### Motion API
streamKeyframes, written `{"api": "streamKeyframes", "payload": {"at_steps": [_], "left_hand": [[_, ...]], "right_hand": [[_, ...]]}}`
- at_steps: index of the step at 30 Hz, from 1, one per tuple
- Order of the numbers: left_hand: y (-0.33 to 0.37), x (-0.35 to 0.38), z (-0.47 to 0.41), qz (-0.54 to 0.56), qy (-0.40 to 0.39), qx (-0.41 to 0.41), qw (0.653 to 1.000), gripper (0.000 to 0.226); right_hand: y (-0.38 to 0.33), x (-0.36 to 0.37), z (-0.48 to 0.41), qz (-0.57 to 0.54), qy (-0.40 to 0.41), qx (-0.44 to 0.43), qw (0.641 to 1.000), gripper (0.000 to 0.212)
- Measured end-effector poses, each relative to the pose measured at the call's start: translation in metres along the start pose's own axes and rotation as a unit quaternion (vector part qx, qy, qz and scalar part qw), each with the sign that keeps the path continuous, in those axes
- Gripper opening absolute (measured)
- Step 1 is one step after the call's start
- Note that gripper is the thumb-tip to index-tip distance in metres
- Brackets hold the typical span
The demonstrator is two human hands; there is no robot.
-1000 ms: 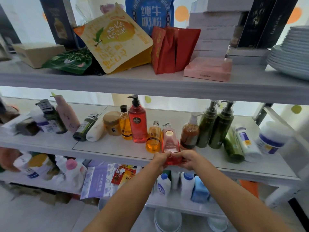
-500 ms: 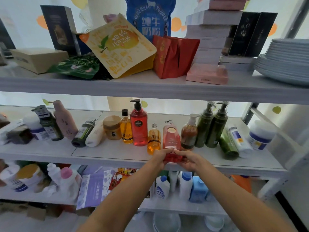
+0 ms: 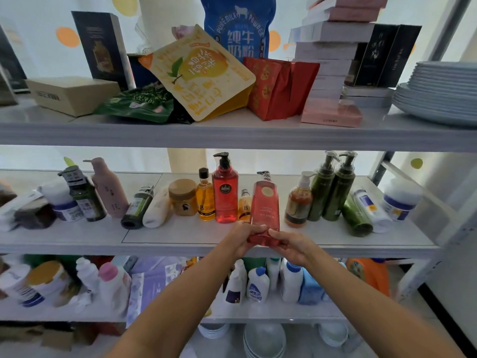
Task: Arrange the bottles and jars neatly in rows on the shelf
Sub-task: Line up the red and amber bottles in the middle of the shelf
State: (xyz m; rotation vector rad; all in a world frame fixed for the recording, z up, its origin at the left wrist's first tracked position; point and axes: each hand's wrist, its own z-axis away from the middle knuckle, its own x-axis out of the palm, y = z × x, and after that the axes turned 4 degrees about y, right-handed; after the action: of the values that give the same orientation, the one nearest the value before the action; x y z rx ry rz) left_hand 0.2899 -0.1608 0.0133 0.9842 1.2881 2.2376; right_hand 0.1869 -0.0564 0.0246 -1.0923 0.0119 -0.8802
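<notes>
Both hands grip the base of a pink pump bottle [image 3: 265, 205] held upright over the front of the middle shelf [image 3: 180, 236]. My left hand [image 3: 244, 237] holds its lower left side, my right hand [image 3: 289, 245] its lower right. Just behind it stand a small amber bottle [image 3: 244, 206], a tall red pump bottle [image 3: 225, 195], an orange bottle with a black cap [image 3: 205, 198] and a tan jar [image 3: 182, 197]. To the right are a brown pump bottle [image 3: 298, 205] and two dark green pump bottles [image 3: 331, 189].
Lying bottles [image 3: 144, 208] and a pink bottle [image 3: 109, 188] crowd the shelf's left; a fallen green bottle [image 3: 357, 218], white tube [image 3: 371, 210] and white jar [image 3: 398, 200] sit at right. Bags, boxes and stacked plates [image 3: 438, 91] fill the upper shelf. A metal upright [image 3: 438, 257] stands at right.
The pink bottle has risen from a low tilt at the shelf's front edge to upright, held higher by both hands. The camera view shifted slightly downward and closer.
</notes>
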Motion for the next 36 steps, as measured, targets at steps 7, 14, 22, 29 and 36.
{"api": "streamKeyframes", "payload": {"at_steps": [7,14,22,29,36], "left_hand": [[-0.001,-0.018,0.005,0.026,0.026,0.017,0.999,0.019],[-0.006,-0.023,0.001,0.052,0.025,0.031,0.998,0.022],[0.004,-0.018,-0.005,0.072,0.039,0.035,0.996,0.017],[0.008,-0.020,-0.016,0.071,0.073,0.040,0.994,0.016],[0.008,-0.024,-0.025,0.043,0.069,0.046,0.996,0.014]], "right_hand": [[0.009,-0.002,-0.009,0.071,-0.048,-0.017,0.996,0.033],[0.021,-0.009,-0.030,0.006,-0.022,-0.010,1.000,0.023],[0.016,0.005,-0.054,-0.024,0.011,-0.050,0.998,0.028],[0.001,0.013,-0.066,-0.009,-0.013,-0.031,0.999,0.029],[-0.006,0.019,-0.072,0.029,-0.051,-0.038,0.998,0.025]]}}
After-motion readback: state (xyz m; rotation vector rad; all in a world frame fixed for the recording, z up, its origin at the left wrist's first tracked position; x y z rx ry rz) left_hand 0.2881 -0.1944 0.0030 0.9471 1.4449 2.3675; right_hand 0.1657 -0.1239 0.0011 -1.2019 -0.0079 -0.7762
